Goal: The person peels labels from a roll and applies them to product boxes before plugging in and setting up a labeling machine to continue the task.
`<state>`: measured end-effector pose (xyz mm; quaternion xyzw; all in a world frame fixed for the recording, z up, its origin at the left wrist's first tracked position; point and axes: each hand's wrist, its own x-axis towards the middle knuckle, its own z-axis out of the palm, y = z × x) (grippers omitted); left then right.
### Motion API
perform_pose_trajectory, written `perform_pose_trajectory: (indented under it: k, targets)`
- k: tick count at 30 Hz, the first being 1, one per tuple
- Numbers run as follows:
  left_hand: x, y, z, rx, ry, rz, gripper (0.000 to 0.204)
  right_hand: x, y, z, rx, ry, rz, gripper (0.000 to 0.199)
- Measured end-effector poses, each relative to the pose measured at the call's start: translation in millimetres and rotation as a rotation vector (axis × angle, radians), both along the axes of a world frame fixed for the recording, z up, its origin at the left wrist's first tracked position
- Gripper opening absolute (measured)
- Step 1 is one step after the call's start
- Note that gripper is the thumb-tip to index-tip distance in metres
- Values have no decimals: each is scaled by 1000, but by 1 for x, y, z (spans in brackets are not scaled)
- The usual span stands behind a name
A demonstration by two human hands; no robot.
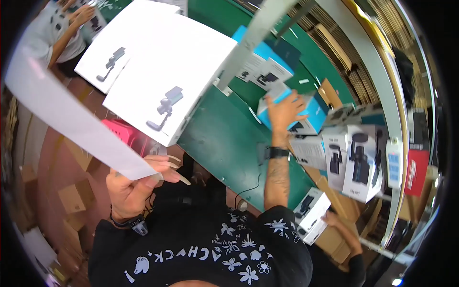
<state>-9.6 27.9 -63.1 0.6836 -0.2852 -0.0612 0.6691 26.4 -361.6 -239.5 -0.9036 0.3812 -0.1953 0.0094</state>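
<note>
A: Left hand?
B: Fingers pinched shut on a long white paper sheet, gripping its lower corner. Sheet runs up and left, off the edge of the green worktable.
A: Right hand?
B: Arm stretched out over the table, fingers spread wide, palm down on a blue and white product box. Touching it; can't tell if there's any grip.
A: Where's that box?
B: Far side of the table, just beside a stack of white boxes printed with black devices. Two large flat white cartons lie left of it.
</note>
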Motion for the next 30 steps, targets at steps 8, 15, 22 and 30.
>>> perform_pose_trajectory:
  k: [8,15,22,30]
  targets:
    - [19,7,-17,-127,7,-236,42,-75,88,-8,164,-299,-262,91]
    - [4,-20,4,-88,335,-268,48,-202,159,-77,1339,-1202,-403,52]
    - [19,-19,25,-316,318,-446,32,-170,140,48,764,-736,135,34]
    - [2,-11,45,-391,329,-318,33,-86,204,266,-18,-636,1403,38]
